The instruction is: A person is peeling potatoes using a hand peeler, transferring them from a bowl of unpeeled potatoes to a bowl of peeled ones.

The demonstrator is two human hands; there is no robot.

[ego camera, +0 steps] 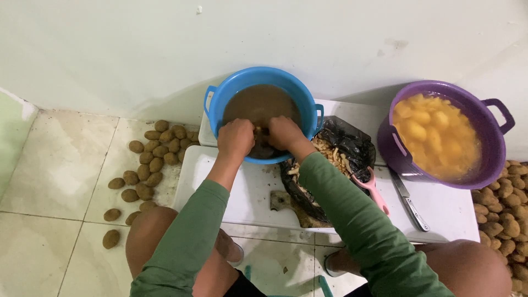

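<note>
A blue tub (237,83) of muddy brown water stands on a low white platform (250,195). Both my hands reach into it at its near side. My left hand (235,138) and my right hand (284,133) are closed together around a pale potato (258,131) that barely shows between them at the water's surface. Both arms wear green sleeves pushed up.
A black bag of peelings (345,144) lies right of the tub, with a pink peeler (375,190) and a knife (410,201) beside it. A purple tub (489,144) holds peeled yellow potatoes in water. Unpeeled potatoes lie on the floor at left (149,165) and right (503,214).
</note>
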